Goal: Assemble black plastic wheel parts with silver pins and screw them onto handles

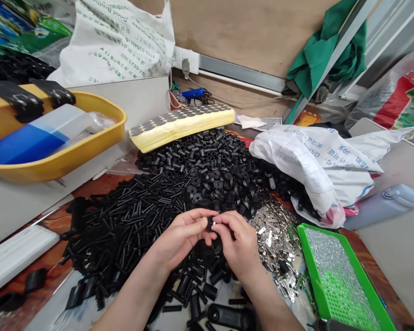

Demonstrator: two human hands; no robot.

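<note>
At the centre of the head view, a small round black part (210, 223) is held between both hands. My left hand (186, 234) pinches it from the left with thumb and fingers. From the right, my right hand (237, 239) has its thumb and forefinger closed at the same part, where a tiny shiny spot shows. Behind the hands lie round black discs (218, 184) and short black tubes (207, 149). A heap of ribbed black sticks (134, 207) spreads to the left, and small silvery metal plates (272, 234) lie to the right.
A green tray (347, 280) of small silvery pieces sits at the right. A yellow bin (117, 138) stands at upper left. Behind the heap is a yellow-edged stack of sticker sheets (186, 126). White bags (317, 161) and a grey bottle (382, 207) are at the right.
</note>
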